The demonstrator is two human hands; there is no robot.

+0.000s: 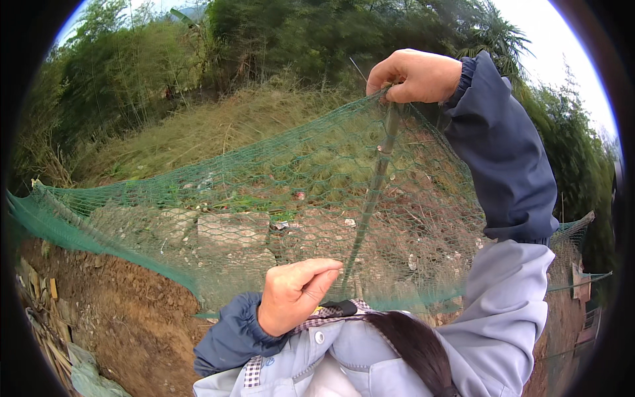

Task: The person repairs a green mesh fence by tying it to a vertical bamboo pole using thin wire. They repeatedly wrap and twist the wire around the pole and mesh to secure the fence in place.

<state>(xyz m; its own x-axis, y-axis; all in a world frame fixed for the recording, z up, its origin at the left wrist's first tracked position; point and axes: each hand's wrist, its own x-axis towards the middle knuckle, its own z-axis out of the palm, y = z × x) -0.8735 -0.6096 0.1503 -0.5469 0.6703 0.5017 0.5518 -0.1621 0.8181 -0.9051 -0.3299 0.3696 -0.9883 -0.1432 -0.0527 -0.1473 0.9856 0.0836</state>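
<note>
My right hand (420, 76) is raised high, its fingers closed on the upper edge of a green net (264, 178) at the top of a thin upright pole (380, 169). A short thin wire (358, 69) sticks up beside those fingertips. The net slopes down from there to the far left, with the ground showing through its mesh. Low in front of my chest, my left hand (296, 294) is closed in a pinch, thumb against forefinger. Whatever may be between those fingertips is too small to make out.
Beyond the net lie pale stone blocks (233, 231), rubble and dry grass (192, 135), then bamboo and trees. Bare brown soil (132, 317) slopes at the left, with wood strips (49, 324) near the rim. Another post (582, 221) holds netting at the right.
</note>
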